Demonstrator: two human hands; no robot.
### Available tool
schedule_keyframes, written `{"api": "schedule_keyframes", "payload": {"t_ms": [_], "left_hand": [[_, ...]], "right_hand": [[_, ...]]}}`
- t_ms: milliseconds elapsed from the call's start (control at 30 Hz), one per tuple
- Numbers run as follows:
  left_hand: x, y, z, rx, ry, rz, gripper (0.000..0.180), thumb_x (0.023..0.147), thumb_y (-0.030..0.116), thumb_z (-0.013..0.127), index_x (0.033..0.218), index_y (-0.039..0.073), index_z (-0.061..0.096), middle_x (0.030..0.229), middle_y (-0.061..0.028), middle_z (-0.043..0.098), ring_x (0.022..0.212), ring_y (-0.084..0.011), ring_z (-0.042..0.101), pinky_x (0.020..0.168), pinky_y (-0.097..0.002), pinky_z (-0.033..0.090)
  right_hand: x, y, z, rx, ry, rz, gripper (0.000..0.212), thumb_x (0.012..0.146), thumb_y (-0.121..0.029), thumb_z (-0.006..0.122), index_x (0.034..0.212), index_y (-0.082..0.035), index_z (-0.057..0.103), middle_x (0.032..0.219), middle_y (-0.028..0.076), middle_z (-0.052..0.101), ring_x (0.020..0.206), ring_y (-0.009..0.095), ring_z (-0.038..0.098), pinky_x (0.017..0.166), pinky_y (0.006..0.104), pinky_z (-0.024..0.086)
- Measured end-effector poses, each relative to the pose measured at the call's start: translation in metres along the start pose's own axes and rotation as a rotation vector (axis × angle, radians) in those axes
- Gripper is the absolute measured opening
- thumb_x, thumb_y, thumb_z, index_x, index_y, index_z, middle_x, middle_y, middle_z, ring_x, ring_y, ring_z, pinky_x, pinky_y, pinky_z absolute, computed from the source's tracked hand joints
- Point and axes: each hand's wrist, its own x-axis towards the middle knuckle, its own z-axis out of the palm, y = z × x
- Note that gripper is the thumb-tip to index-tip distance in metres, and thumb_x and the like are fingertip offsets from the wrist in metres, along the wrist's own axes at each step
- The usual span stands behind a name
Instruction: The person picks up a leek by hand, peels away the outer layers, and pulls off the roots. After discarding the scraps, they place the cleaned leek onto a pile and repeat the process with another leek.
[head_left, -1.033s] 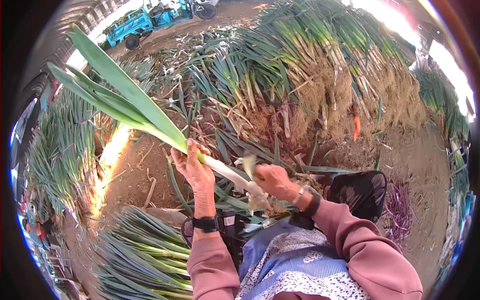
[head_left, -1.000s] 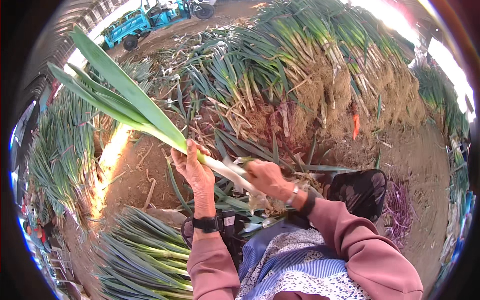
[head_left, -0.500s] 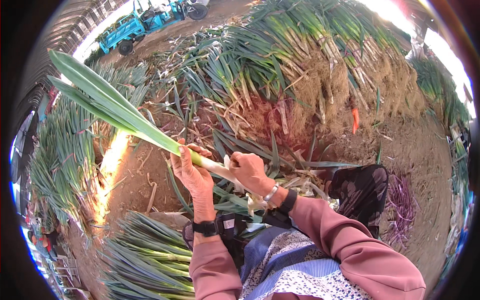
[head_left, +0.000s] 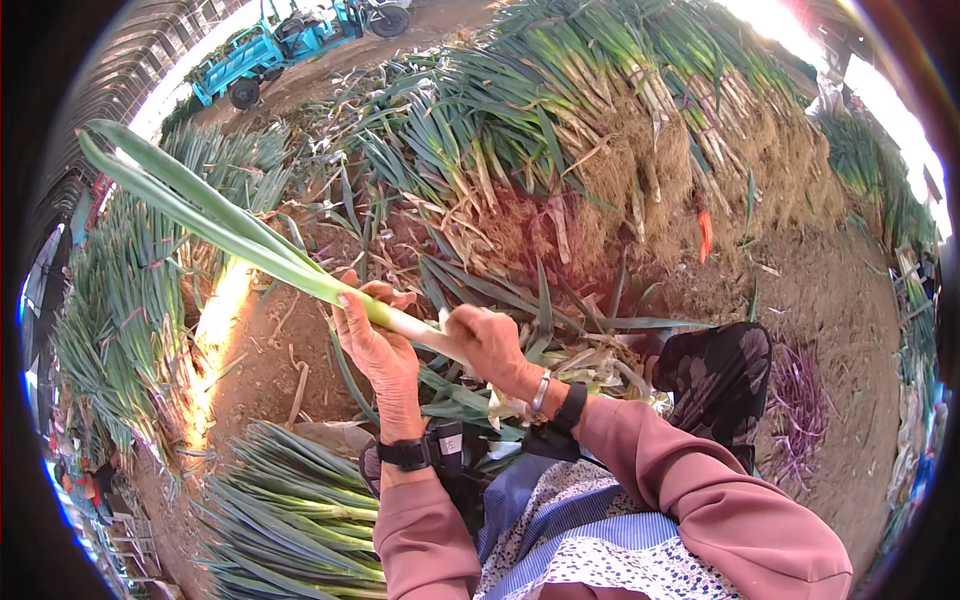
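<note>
A long leek slants across in front of me, its green leaves toward the upper left and its pale shank toward the middle. My left hand is wrapped round the shank where green turns to white. On the white lower part, my right hand is closed, pinching a strip of pale outer skin that stands off the shank. The root end of this leek is hidden behind the right hand. Loose peeled leaves and skins lie below the right hand.
Large heaps of leeks with roots lie ahead, and more bundles stand at the left. A pile of leeks is by my left forearm. Purple ties lie at the right. A blue cargo tricycle is parked far off.
Both hands and the leek have shifted slightly left, and the leek's leaf tips sit a little lower. The right hand stays at the white shank.
</note>
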Motion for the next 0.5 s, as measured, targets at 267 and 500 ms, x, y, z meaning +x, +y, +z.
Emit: {"api": "schedule_keyframes", "payload": {"t_ms": [267, 500], "left_hand": [[0.011, 0.006, -0.013, -0.235, -0.047, -0.15, 0.059, 0.09, 0.058, 0.044, 0.128, 0.013, 0.039, 0.073, -0.0055, 0.049, 0.062, -0.018, 0.048, 0.055, -0.0357, 0.042], [0.021, 0.006, -0.026, -0.255, 0.133, -0.116, 0.057, 0.087, 0.06, 0.048, 0.118, 0.013, 0.042, 0.07, -0.0038, 0.049, 0.052, -0.017, 0.047, 0.048, -0.0352, 0.041]], "right_hand": [[0.0, 0.046, -0.021, 1.657, 0.175, 1.111, 0.015, 0.095, -0.015, 0.047, 0.082, -0.008, 0.047, 0.056, -0.002, 0.038, 0.046, 0.009, 0.033, 0.042, 0.0253, 0.026], [-0.096, 0.139, -0.066, 0.765, 0.047, 1.257, 0.022, 0.089, -0.024, 0.057, 0.093, -0.003, 0.054, 0.064, 0.004, 0.051, 0.052, 0.016, 0.049, 0.044, 0.0317, 0.038]]}}
